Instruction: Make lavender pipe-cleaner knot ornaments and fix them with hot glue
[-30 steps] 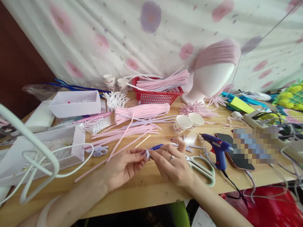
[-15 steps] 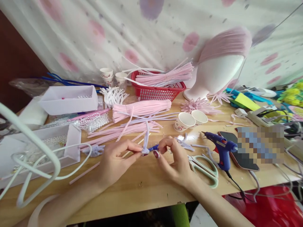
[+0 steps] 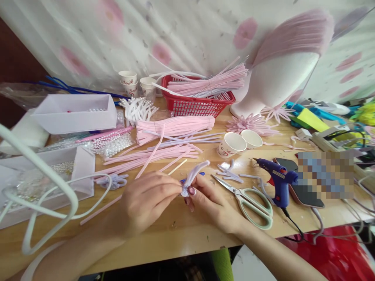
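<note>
A folded lavender pipe cleaner (image 3: 197,171) is pinched between my two hands above the table's front, its loose end pointing up and right. My left hand (image 3: 150,197) is closed, its fingertips at the bunched lower part of the pipe cleaner. My right hand (image 3: 209,199) grips the same piece with thumb and fingers from the other side. Small bits of a blue stick-like tool (image 3: 202,173) show behind the fingers; most of it is hidden, and which hand holds it is unclear. Scissors (image 3: 244,199) with pale green handles lie just right of my right hand.
A blue glue gun (image 3: 278,177) and a phone (image 3: 307,191) lie at right. Pink pipe cleaners (image 3: 175,128), paper cups (image 3: 231,144) and a red basket (image 3: 199,105) stand beyond my hands. A white bead box (image 3: 84,175) and a bent white tube (image 3: 52,175) are at left.
My hands have come together, and my right hand now grips the pipe cleaner. The pipe cleaner's upright end has tipped right. The blue tool is now mostly covered. The view has shifted slightly.
</note>
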The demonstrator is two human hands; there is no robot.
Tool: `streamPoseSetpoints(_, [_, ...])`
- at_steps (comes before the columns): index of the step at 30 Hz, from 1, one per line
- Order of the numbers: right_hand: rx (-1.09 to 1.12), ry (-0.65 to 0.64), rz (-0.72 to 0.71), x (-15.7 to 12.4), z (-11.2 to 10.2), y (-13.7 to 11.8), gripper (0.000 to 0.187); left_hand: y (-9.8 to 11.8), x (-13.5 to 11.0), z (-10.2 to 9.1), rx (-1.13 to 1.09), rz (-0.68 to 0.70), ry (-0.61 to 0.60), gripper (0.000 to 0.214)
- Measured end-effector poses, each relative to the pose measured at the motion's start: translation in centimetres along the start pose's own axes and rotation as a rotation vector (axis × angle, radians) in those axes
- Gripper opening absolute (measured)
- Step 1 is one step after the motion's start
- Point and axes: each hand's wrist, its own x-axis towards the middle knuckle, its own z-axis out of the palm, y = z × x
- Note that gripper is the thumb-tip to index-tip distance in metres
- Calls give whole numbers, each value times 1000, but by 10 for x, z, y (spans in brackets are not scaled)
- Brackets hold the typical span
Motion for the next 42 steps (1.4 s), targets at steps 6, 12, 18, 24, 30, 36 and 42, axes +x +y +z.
streamPoseSetpoints(6, [180,91,17,5,-2,10,36,-1,3,1,-310,-254,43,21])
streamPoseSetpoints(12, [178,124,4,6,-3,11,34,1,1,11,-821,-676,-139,19])
streamPoseSetpoints(18, [249,80,44,7,2,8,33,2,1,14,-656,-433,-228,27])
streamPoseSetpoints(24, [318,42,82,9,2,9,36,-1,3,10,-442,-300,-234,23])
streamPoseSetpoints(30, [304,34,32,9,2,14,31,-3,6,13,-845,-560,-265,33])
streamPoseSetpoints(36, [314,-23,12,8,1,11,28,-7,4,15,-955,-582,-321,33])
streamPoseSetpoints(42, [255,-97,33,5,3,7,32,-8,3,14,-976,-543,-360,35])
